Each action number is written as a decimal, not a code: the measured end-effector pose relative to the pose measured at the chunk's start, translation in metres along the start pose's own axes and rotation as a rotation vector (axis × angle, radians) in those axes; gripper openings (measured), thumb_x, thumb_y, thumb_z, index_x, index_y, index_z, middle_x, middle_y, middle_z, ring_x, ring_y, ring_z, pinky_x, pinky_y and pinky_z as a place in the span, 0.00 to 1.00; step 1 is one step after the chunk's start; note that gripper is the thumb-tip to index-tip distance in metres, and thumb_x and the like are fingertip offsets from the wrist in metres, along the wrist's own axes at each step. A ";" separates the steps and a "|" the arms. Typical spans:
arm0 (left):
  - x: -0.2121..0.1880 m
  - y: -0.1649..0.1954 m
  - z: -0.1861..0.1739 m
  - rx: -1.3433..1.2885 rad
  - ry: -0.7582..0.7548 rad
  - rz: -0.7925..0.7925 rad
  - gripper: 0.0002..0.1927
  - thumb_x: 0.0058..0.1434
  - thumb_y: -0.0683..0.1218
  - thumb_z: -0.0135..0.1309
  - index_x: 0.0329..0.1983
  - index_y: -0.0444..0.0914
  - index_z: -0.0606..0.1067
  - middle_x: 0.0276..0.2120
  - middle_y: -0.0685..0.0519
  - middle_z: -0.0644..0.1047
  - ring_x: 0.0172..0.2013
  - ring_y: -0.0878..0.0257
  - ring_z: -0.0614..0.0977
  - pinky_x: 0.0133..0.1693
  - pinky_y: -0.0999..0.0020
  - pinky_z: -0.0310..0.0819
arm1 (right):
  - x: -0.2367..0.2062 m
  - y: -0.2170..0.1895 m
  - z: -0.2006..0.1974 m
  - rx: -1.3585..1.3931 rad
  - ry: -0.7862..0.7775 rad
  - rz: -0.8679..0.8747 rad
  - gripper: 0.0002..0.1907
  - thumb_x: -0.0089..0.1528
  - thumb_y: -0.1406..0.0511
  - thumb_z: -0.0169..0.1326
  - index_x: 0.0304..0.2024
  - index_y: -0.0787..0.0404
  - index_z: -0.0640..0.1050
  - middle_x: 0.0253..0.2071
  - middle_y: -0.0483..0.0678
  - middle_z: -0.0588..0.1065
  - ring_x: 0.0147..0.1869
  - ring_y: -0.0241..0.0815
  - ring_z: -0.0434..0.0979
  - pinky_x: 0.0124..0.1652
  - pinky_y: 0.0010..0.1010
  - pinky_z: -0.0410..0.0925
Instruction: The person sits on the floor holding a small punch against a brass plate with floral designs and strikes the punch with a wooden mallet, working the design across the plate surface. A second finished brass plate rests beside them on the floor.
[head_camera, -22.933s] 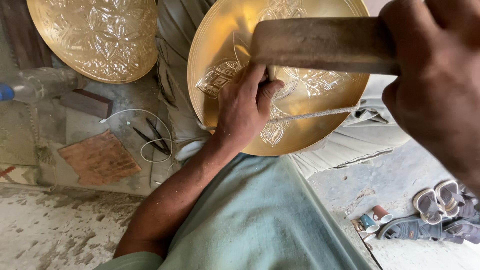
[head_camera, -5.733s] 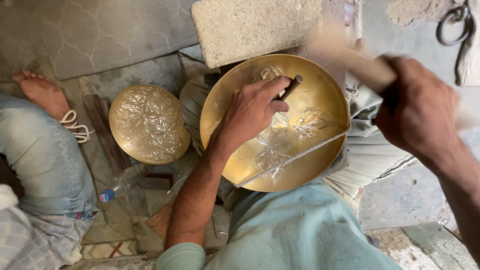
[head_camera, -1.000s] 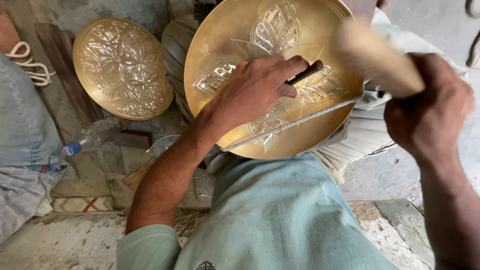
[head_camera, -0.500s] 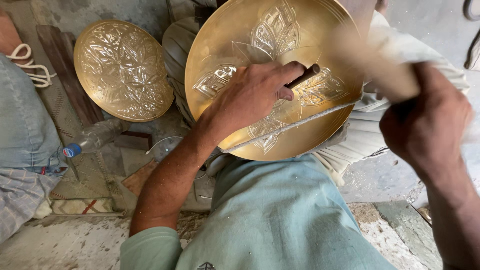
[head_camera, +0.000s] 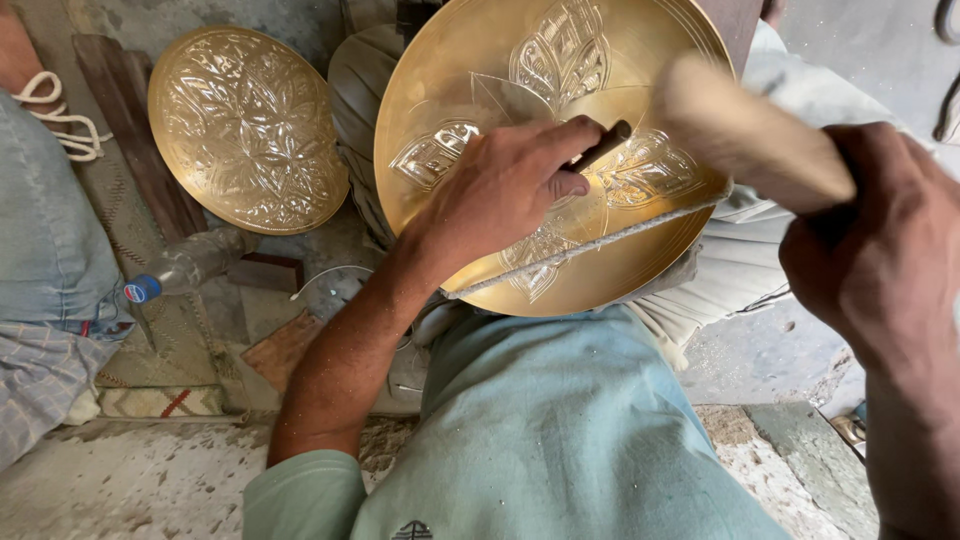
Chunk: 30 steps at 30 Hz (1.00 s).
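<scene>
Wooden mallet (head_camera: 750, 135) now raised higher above the brass plate (head_camera: 480, 60).

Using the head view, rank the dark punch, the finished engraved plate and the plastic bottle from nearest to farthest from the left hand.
1. Dark punch: gripped in the left hand, over the brass plate being worked.
2. Finished engraved plate: to the hand's left, on the floor.
3. Plastic bottle: lower left, lying below that plate.

Left of our fingers (head_camera: 560, 150), we see the floor (head_camera: 120, 480) carrying an engraved brass tray (head_camera: 245, 125), a plastic bottle (head_camera: 185, 265) and a woven mat (head_camera: 150, 340).
</scene>
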<state>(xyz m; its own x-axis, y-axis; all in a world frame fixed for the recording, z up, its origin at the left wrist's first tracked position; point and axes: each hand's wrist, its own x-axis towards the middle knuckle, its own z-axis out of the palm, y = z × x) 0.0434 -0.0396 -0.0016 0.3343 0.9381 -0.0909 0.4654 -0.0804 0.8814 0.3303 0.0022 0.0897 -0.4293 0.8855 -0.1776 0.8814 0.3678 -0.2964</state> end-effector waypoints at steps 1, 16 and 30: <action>-0.001 -0.001 0.000 0.013 0.003 -0.002 0.18 0.65 0.48 0.62 0.54 0.40 0.71 0.34 0.48 0.79 0.34 0.51 0.84 0.36 0.52 0.73 | -0.001 0.000 0.000 -0.003 -0.005 0.005 0.17 0.61 0.77 0.55 0.53 0.74 0.75 0.36 0.59 0.78 0.33 0.47 0.79 0.34 0.34 0.73; 0.001 -0.006 -0.013 0.028 0.153 -0.009 0.18 0.68 0.50 0.61 0.53 0.39 0.69 0.34 0.46 0.79 0.35 0.46 0.83 0.35 0.51 0.72 | -0.012 0.037 0.013 0.191 0.124 -0.074 0.22 0.67 0.84 0.47 0.64 0.77 0.63 0.47 0.64 0.72 0.41 0.49 0.76 0.37 0.30 0.70; -0.014 0.001 0.004 0.016 0.331 -0.059 0.16 0.67 0.47 0.61 0.52 0.37 0.70 0.38 0.45 0.79 0.37 0.49 0.84 0.37 0.54 0.75 | 0.055 -0.016 -0.017 -0.072 0.027 -0.260 0.15 0.63 0.77 0.58 0.52 0.67 0.75 0.43 0.57 0.76 0.42 0.54 0.77 0.46 0.43 0.70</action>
<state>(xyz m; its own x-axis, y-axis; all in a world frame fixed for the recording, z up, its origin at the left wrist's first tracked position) 0.0425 -0.0538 -0.0016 0.0230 0.9996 0.0164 0.4894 -0.0255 0.8717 0.2961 0.0499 0.1006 -0.6382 0.7658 -0.0787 0.7546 0.6020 -0.2613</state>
